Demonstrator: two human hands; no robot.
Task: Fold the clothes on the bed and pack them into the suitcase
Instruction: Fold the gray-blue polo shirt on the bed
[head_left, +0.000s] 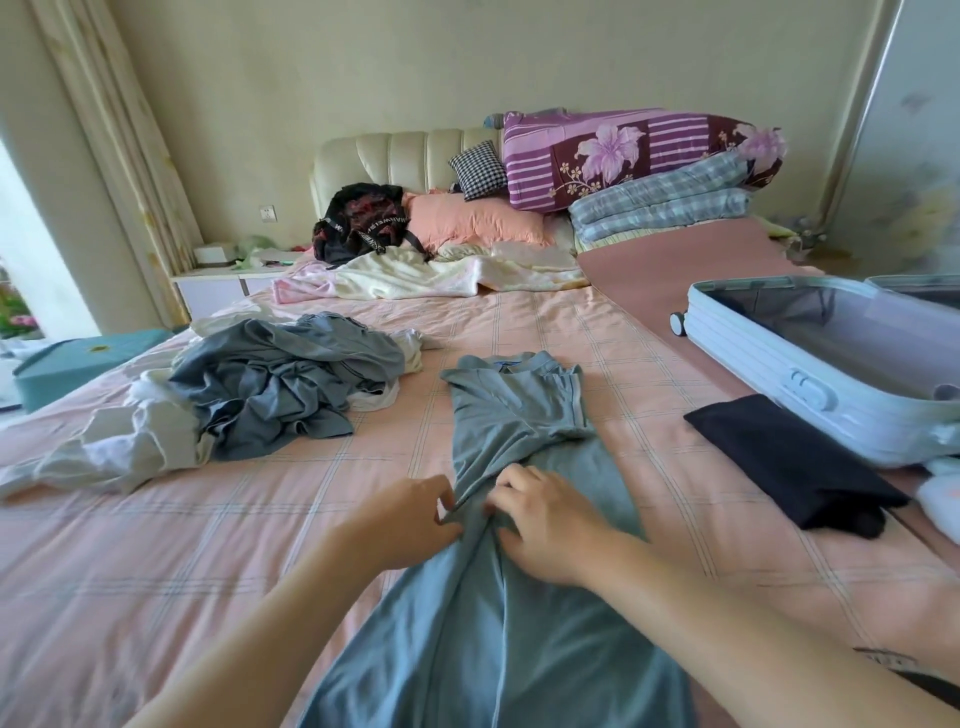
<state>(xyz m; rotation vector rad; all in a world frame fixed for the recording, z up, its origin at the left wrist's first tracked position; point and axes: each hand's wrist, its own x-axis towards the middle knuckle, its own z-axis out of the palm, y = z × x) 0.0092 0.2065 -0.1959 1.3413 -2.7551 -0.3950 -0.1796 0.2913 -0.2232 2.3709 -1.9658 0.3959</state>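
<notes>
The blue-grey garment (511, 452) lay lengthwise on the pink checked bed (208, 545), both the left hand (402, 519) and right hand (545, 525) pinching its fabric, the open pale-blue suitcase (810, 364) beside a folded black garment (789, 462), no writing legible.

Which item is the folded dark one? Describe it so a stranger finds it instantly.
Start at the pale blue suitcase lying open on the bed's right side. Just in front of its latch lies the navy garment, flat on the pink sheet. It alone is neatly folded and nearly black.
</notes>
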